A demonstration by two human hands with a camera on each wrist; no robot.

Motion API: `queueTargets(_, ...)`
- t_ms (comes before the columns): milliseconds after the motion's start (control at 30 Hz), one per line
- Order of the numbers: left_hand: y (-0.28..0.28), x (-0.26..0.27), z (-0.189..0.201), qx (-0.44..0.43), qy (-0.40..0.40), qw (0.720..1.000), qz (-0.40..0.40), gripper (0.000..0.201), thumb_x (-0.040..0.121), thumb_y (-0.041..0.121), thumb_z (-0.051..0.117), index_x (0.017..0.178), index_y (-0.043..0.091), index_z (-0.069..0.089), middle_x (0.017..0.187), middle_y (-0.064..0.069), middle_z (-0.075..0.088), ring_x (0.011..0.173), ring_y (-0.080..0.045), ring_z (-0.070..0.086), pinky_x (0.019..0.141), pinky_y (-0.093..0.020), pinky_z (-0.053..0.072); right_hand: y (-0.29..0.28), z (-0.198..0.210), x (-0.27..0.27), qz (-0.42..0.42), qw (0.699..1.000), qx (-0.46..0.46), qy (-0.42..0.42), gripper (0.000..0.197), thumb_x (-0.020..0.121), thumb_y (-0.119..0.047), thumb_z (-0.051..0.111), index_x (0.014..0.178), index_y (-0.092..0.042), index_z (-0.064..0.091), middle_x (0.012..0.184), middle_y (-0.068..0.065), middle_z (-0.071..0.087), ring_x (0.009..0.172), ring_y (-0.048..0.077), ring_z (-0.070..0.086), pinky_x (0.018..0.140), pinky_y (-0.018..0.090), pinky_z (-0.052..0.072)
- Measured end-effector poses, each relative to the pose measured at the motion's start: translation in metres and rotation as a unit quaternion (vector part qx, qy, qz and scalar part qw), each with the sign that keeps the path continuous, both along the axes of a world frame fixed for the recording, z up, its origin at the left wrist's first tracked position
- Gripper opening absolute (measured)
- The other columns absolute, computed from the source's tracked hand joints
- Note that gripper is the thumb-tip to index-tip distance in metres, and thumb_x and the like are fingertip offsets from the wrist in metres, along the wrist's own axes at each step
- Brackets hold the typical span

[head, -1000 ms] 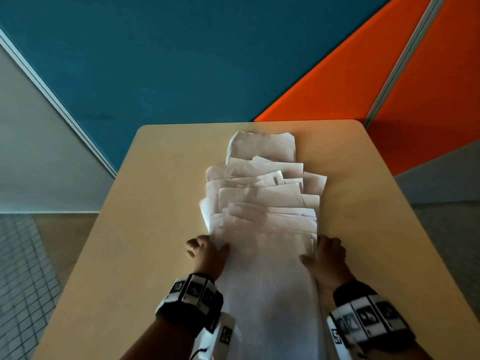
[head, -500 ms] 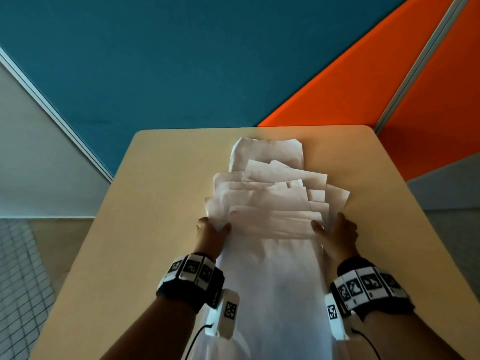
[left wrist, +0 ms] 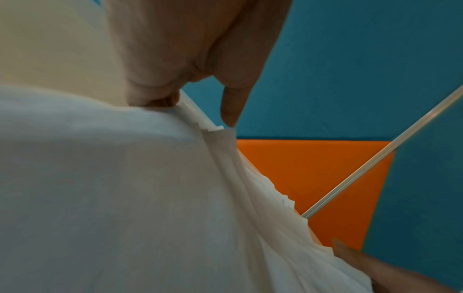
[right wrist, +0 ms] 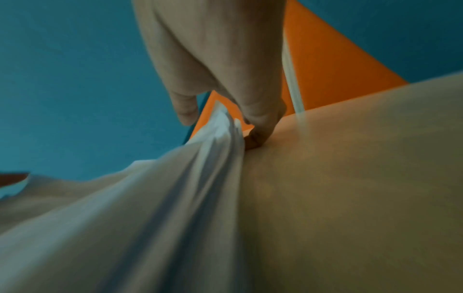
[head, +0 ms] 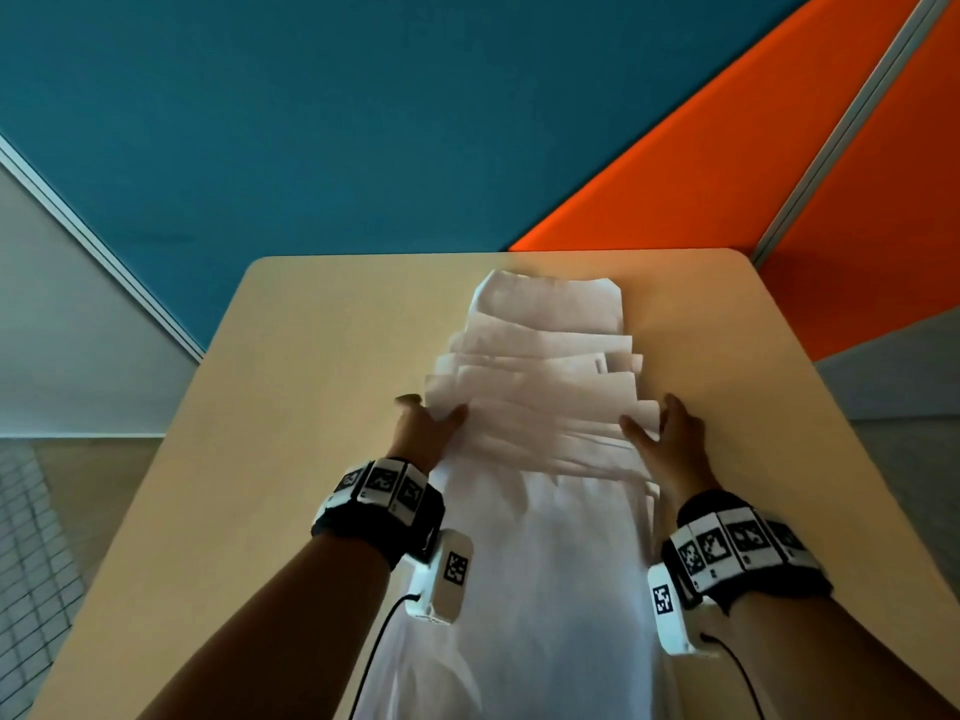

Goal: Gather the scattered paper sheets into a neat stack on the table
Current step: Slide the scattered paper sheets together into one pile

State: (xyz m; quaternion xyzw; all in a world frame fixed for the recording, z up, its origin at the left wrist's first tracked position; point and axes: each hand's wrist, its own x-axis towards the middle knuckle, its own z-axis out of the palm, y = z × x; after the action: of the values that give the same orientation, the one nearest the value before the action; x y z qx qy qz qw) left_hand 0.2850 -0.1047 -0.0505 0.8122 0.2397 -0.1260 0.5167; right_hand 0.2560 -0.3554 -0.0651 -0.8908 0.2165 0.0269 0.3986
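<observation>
White cloth [head: 545, 563] lies lengthwise along the middle of the table [head: 311, 387], its far part gathered into stacked pleats. My left hand [head: 423, 433] pinches the pleats' left edge, thumb on top. My right hand [head: 672, 439] grips the right edge likewise.

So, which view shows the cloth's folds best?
The head view: the folds of the cloth all show from above. The left wrist view shows only their layered edges; the right wrist view, a blurred bunch.
</observation>
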Motion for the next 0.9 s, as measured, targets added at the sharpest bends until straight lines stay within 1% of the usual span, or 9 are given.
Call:
queueTargets(67,0.005,0.005,0.002,-0.005,0.011,1.0,0.017,0.075,0.084,0.023,0.063,0.135,-0.014,0.021,0.135,-0.027,0.048,0.126,-0.035,0.047,0.104,-0.041,0.037,-0.001,0.0,0.002,-0.025,0.999,0.01,0.024,0.065,0.084,-0.033,0.061,0.133,0.0,0.034,0.136,0.026,0.038,0.125,0.038,0.038,0.105,0.043,0.033)
queueTargets(200,-0.004,0.011,0.002,0.005,0.017,0.999,-0.03,0.074,0.073,0.039,0.068,0.121,-0.013,0.046,0.127,-0.03,0.053,0.115,-0.041,0.053,0.1,-0.047,0.045,0.013,0.001,0.008,0.066,0.997,0.014,0.036,0.073,0.089,-0.034,0.054,0.146,-0.011,0.014,0.153,0.016,0.019,0.139,0.032,0.022,0.114,0.04,0.02)
queueTargets(367,-0.013,0.006,0.008,-0.025,-0.051,0.995,-0.077,0.081,0.075,0.037,0.065,0.141,0.015,0.022,0.136,-0.023,0.043,0.125,-0.04,0.043,0.107,-0.052,0.036,0.014,0.012,0.004,0.141,0.984,0.096,0.043,0.071,0.093,-0.025,0.047,0.148,-0.023,0.002,0.155,0.008,0.019,0.143,0.023,0.021,0.114,0.036,0.02)
queueTargets(467,0.006,-0.004,0.007,-0.039,-0.029,0.998,-0.041,0.089,0.075,0.039,0.066,0.143,0.015,0.014,0.14,-0.022,0.042,0.125,-0.038,0.045,0.108,-0.048,0.037,-0.005,0.008,-0.009,0.078,0.993,0.085,0.015,0.062,0.088,-0.023,0.056,0.142,-0.015,0.025,0.146,0.01,0.036,0.135,0.029,0.034,0.11,0.039,0.03)
queueTargets(533,0.021,-0.019,0.005,-0.021,0.005,0.999,-0.033,0.07,0.084,0.031,0.061,0.137,0.0,0.027,0.134,-0.022,0.048,0.122,-0.036,0.049,0.102,-0.042,0.04,-0.017,0.003,-0.024,0.032,0.999,0.039,0.008,0.041,0.082,-0.022,0.064,0.116,-0.003,0.049,0.119,0.022,0.057,0.111,0.036,0.054,0.091,0.041,0.045)
queueTargets(633,0.031,-0.05,-0.005,0.063,0.002,0.993,-0.103,0.043,0.088,0.025,0.056,0.12,-0.003,0.05,0.12,-0.026,0.057,0.114,-0.038,0.053,0.099,-0.045,0.044,-0.015,-0.004,-0.057,0.039,0.999,0.023,0.031,0.028,0.08,-0.02,0.066,0.096,0.003,0.059,0.097,0.025,0.066,0.092,0.037,0.062,0.074,0.037,0.045)
queueTargets(700,0.026,-0.064,-0.008,0.089,0.009,0.988,-0.126,0.037,0.089,0.022,0.053,0.116,-0.004,0.053,0.118,-0.028,0.057,0.112,-0.039,0.054,0.096,-0.046,0.045,0.0,-0.006,-0.075,0.074,0.996,0.014,0.047,0.036,0.083,-0.021,0.063,0.111,-0.001,0.056,0.11,0.024,0.062,0.104,0.037,0.059,0.084,0.039,0.046)
queueTargets(800,0.014,-0.074,-0.005,0.091,0.0,0.991,-0.099,0.034,0.091,0.014,0.048,0.118,-0.007,0.049,0.124,-0.031,0.053,0.115,-0.039,0.052,0.094,-0.041,0.042,0.022,-0.001,-0.083,0.107,0.992,-0.014,0.061,0.055,0.087,-0.019,0.057,0.135,-0.003,0.035,0.135,0.022,0.044,0.126,0.035,0.042,0.107,0.04,0.034)
queueTargets(900,0.009,-0.088,-0.003,0.055,-0.001,0.995,-0.083,0.032,0.092,0.013,0.045,0.118,-0.007,0.048,0.125,-0.029,0.054,0.116,-0.039,0.052,0.099,-0.044,0.043,0.024,0.014,-0.086,0.096,0.991,0.007,0.089,0.058,0.089,-0.02,0.055,0.138,-0.005,0.03,0.139,0.02,0.037,0.129,0.034,0.038,0.108,0.038,0.031)
